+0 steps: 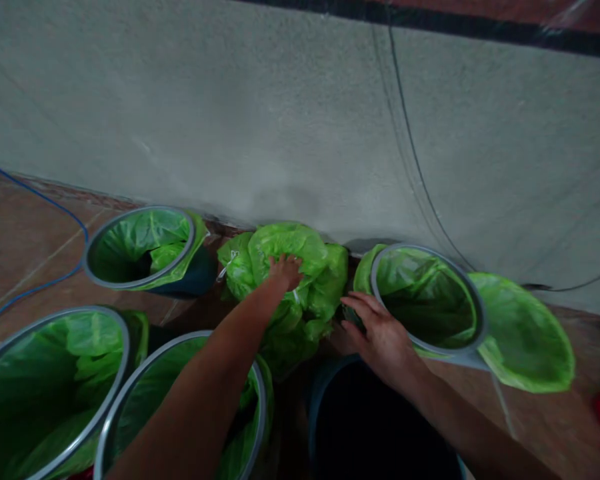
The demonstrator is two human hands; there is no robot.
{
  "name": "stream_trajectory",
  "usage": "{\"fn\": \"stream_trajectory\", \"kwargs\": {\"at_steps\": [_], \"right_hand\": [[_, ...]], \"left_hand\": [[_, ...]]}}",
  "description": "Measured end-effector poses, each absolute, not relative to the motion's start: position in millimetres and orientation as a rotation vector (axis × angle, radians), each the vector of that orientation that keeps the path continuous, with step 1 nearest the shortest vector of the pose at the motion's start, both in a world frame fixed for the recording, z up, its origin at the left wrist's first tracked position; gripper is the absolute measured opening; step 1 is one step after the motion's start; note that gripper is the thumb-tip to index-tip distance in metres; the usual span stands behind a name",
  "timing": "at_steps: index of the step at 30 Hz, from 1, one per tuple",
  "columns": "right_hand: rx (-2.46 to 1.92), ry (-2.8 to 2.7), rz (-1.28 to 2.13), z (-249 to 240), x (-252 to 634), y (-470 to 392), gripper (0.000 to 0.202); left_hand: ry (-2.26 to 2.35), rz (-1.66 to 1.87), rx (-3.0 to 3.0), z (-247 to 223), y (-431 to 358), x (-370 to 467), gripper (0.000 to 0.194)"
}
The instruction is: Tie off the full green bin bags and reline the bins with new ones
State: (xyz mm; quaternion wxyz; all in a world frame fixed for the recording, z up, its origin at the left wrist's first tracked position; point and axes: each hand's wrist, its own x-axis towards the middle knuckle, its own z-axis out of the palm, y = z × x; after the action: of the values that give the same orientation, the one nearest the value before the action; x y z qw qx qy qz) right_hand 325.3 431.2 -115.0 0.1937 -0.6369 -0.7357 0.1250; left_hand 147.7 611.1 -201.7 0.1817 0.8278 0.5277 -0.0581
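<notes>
While the green bags (pixel 313 283) lie heaped by the wall (pixel 280 120), no clear long axis showing, the left hand (pixel 285 271), nearer, rests on them, its grip impossible to tell; the right hand (pixel 380 330), fingers open, hangs just to their right, near a lined bin (pixel 447 350).

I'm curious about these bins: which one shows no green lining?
The dark bin at bottom centre, below the right hand: only blackness shows inside it, while the other bins show green lining.

Dim light; faint shadows on wall (pixel 260 127); slight blur
</notes>
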Motion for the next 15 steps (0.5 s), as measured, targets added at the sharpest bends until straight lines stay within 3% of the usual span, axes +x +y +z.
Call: {"fn": "stream_trajectory", "kwargs": {"at_steps": [6,12,15], "right_hand": [[-1.957,-1.927,0.253,-99,385,387,0.033],[-2.005,-1.81,0.22,-96,407,364,0.028],[-1.993,-1.767,0.29,-107,409,346,0.027]], "left_hand": [[1.587,-0.341,2.386,-228,618,133,0.043],[1.708,-0.113,2.451,-173,587,152,0.058],[1.624,0.017,2.429,-146,549,141,0.057]]}}
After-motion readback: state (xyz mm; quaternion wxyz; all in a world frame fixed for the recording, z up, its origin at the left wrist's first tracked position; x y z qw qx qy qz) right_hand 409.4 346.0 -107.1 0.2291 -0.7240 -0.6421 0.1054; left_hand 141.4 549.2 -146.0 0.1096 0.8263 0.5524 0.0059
